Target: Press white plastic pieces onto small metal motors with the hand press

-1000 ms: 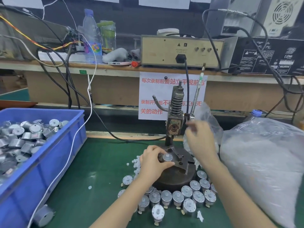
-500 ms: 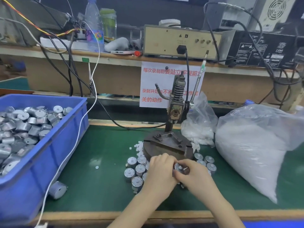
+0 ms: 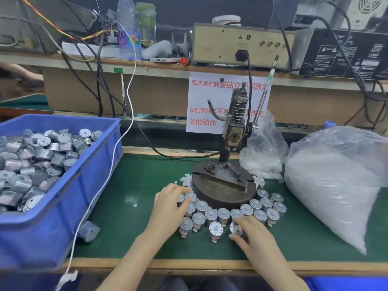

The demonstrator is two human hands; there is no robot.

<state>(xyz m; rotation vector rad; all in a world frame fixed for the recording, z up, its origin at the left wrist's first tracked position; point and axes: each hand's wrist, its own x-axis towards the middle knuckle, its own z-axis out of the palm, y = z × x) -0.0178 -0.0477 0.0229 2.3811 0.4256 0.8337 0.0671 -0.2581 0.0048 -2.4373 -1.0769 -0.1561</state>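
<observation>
A: Head cam, hands vs 0.5 s ago?
B: Split apart. L hand [image 3: 171, 203] now on motors [image 3: 222, 214] left of press [image 3: 234, 131] base, fingers bent, grip unclear. R hand [image 3: 253, 239] pinches a motor [image 3: 235, 228] at worktop [image 3: 126, 206] front.
A: White bits [image 3: 184, 180]?
B: By base, same spot.

Bright, even light falls from above, leaving only faint, soft shadows on the green table mat [image 3: 130, 185] beneath the left hand [image 3: 170, 204] and the right hand [image 3: 252, 236]. Motion blur smears both hands and the round silver metal motor [image 3: 234, 227] at the right fingertips. White glare washes over the large clear plastic bag [image 3: 331, 175]. Small highlights glint on the heap of silver motors [image 3: 31, 160] in the blue plastic crate [image 3: 63, 185]. Wide-angle distortion stretches the crate at the left edge and bends the long wooden shelf [image 3: 147, 65]. The top background is dim, and the whole view is soft.
</observation>
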